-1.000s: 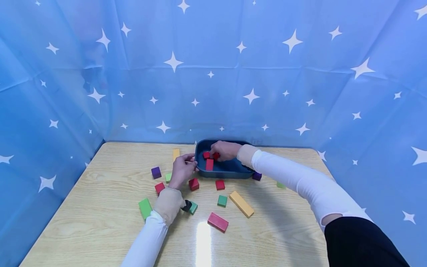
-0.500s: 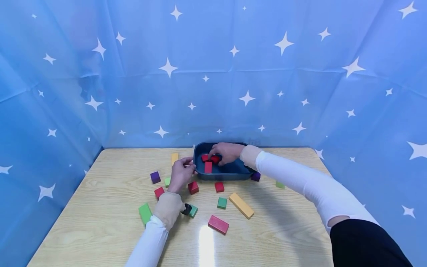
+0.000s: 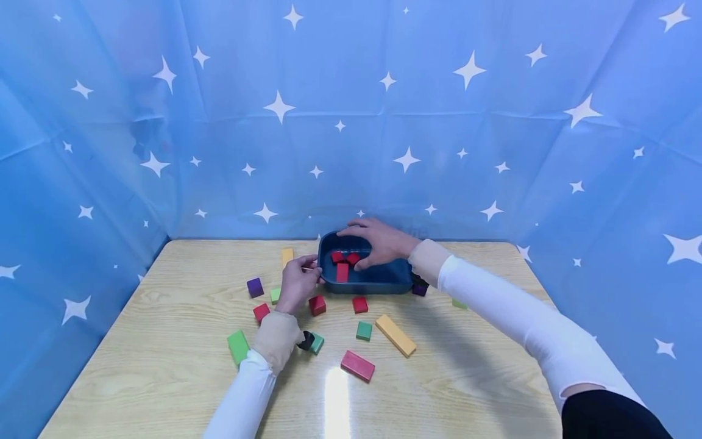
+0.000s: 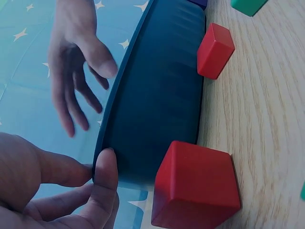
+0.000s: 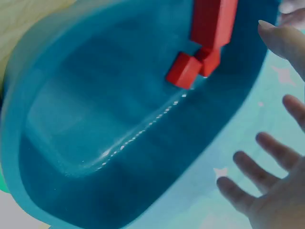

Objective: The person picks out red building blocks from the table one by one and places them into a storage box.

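A dark blue plastic basin (image 3: pixel 378 288) stands at the back of the table. My left hand (image 3: pixel 298 284) pinches its left rim between thumb and fingers, as the left wrist view shows up close. Over the basin is my right hand (image 3: pixel 384 242), fingers spread and holding nothing. Inside lie a red oblong block (image 3: pixel 342 272) and two small red blocks, one of them a cube (image 5: pixel 183 70), grouped at the left end. A red block (image 4: pixel 198 186) sits on the table just below the left fingertips, and another red block (image 4: pixel 216 51) stands near the basin's front wall.
More blocks lie about the table: a purple cube (image 3: pixel 255 287), a green oblong (image 3: pixel 238 347), a teal cube (image 3: pixel 364 330), a long yellow block (image 3: pixel 396 336) and a dark red oblong (image 3: pixel 358 366). A starred blue curtain (image 3: pixel 351 122) hangs behind the table's back edge.
My right hand has let go of a small red block inside the basin, opened its fingers and lifted up and back to the right. The left hand stays at the rim.
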`<state>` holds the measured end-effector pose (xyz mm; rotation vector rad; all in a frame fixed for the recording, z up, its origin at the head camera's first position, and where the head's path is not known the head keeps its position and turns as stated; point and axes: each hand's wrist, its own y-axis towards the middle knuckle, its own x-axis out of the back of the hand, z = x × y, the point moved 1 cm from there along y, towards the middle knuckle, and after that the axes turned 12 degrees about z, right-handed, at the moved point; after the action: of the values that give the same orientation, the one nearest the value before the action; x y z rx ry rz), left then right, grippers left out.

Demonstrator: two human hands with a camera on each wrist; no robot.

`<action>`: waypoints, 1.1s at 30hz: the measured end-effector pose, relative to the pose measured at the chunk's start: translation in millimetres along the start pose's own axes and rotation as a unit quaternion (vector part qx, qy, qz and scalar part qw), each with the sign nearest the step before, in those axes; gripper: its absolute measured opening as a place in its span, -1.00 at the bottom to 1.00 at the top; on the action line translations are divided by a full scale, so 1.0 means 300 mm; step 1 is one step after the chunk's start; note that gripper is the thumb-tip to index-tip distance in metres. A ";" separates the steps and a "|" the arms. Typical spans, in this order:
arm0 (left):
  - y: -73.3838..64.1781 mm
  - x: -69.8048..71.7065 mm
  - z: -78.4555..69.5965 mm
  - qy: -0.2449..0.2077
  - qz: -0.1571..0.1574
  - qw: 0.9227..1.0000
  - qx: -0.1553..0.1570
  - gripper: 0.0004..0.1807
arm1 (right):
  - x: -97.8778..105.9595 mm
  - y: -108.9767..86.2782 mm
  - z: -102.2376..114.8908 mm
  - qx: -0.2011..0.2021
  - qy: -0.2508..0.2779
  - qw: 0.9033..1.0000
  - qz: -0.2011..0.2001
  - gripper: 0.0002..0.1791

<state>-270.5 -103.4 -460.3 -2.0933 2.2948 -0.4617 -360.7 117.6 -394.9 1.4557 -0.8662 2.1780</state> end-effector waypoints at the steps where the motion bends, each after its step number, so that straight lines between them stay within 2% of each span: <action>1: 0.000 0.000 0.000 0.000 -0.001 1.000 -0.006 -0.58 | 0.002 -0.008 0.005 -0.001 0.000 1.000 -0.009 -0.04; 7: -0.001 0.000 -0.002 -0.005 -0.002 1.000 -0.027 -0.56 | 0.000 -0.057 0.044 0.004 -0.008 0.999 -0.040 0.05; 17: 0.004 0.001 -0.005 0.004 -0.003 1.000 -0.017 -0.57 | -0.039 -0.155 0.127 0.015 0.003 0.999 -0.046 0.09; 22: 0.002 0.003 -0.004 0.013 -0.004 1.000 -0.027 -0.57 | -0.063 -0.203 0.156 0.018 0.021 0.999 -0.038 0.08; 28: 0.005 0.003 -0.002 0.018 -0.010 0.999 -0.029 -0.58 | -0.092 -0.253 0.177 0.030 0.018 0.999 -0.008 0.01; 33: 0.003 0.002 -0.002 0.018 -0.011 0.999 -0.030 -0.58 | -0.113 -0.283 0.194 0.059 0.011 0.998 0.009 -0.09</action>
<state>-271.6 -103.7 -459.9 -2.1558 2.3365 -0.4392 -255.6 141.8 -386.3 1.4797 -0.7586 2.2889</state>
